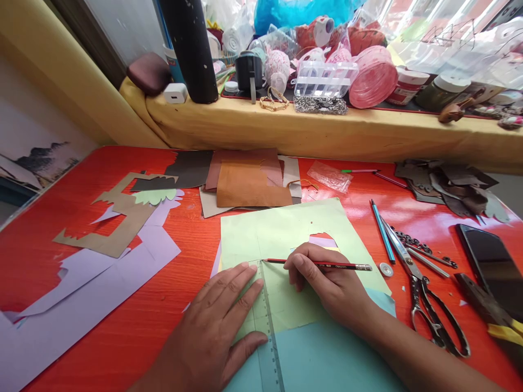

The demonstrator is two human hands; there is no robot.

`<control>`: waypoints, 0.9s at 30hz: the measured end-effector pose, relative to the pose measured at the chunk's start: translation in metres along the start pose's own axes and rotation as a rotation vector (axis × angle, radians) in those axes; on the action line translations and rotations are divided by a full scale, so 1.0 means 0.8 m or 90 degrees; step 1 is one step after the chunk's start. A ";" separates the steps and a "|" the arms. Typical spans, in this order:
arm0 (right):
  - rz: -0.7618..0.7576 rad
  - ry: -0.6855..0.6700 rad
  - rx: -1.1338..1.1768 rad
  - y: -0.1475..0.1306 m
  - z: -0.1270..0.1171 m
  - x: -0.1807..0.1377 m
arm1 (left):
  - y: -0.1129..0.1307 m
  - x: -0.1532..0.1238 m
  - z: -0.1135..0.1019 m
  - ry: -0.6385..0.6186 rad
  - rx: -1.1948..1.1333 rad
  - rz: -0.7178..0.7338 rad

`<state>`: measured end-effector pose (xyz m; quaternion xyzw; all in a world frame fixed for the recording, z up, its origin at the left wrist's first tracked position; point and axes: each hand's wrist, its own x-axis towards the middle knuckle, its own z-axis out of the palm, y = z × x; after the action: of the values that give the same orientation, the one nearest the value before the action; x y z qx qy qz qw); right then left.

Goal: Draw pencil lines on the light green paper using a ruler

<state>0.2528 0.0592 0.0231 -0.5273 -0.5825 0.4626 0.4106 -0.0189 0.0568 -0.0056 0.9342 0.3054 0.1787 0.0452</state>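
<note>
On green paper (286,228): ruler (266,321), long axis running away from the person, pinned flat by open left hand (212,332); right hand (330,283) pinches pencil (322,265), tip touching ruler's far end.

Glossy red table (122,326); matt green paper (286,228); clear plastic ruler (267,332); shiny metal scissors (420,288).

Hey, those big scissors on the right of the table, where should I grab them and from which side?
Probably by the finger loops: the scissors lie flat and closed, loops toward you, blades pointing away. Come from the near right side with your right hand, once it frees the pencil.
</note>
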 end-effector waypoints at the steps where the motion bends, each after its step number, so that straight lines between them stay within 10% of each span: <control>1: 0.000 0.000 0.000 0.000 0.000 0.000 | 0.000 0.000 0.000 0.002 0.004 -0.001; 27: -0.006 -0.009 0.012 0.005 -0.001 -0.002 | -0.001 0.003 -0.003 0.013 0.017 0.006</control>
<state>0.2548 0.0580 0.0194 -0.5174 -0.5833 0.4702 0.4135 -0.0184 0.0588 -0.0027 0.9344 0.3035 0.1841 0.0291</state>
